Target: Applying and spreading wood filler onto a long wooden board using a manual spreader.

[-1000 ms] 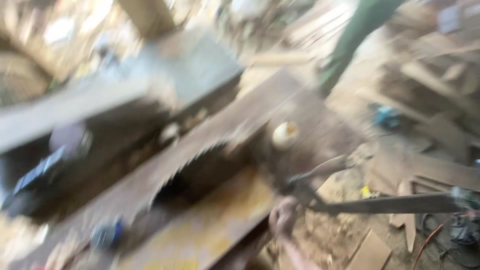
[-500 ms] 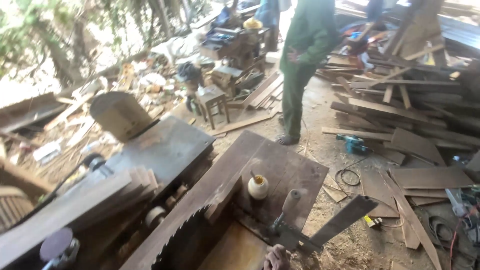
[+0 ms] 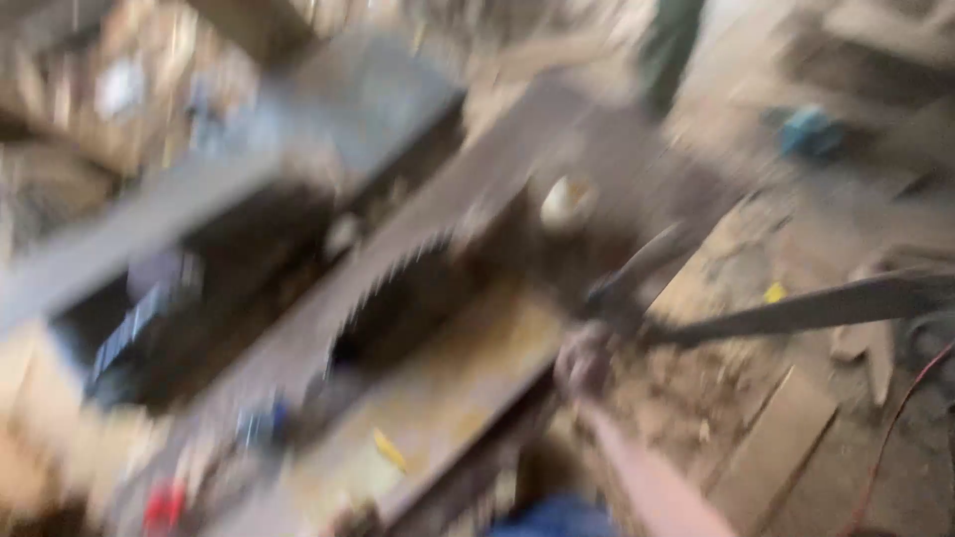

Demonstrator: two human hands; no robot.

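Head view, badly blurred. Right hand (image 3: 585, 363) low near centre, fist-like at the near end of a dark tool handle (image 3: 637, 273); grip itself too smeared to tell. Long dark blade (image 3: 796, 310) reaching right over the sawdust floor (image 3: 716, 398). Toothed saw band (image 3: 393, 273) just left, pale jar (image 3: 567, 202) beyond.
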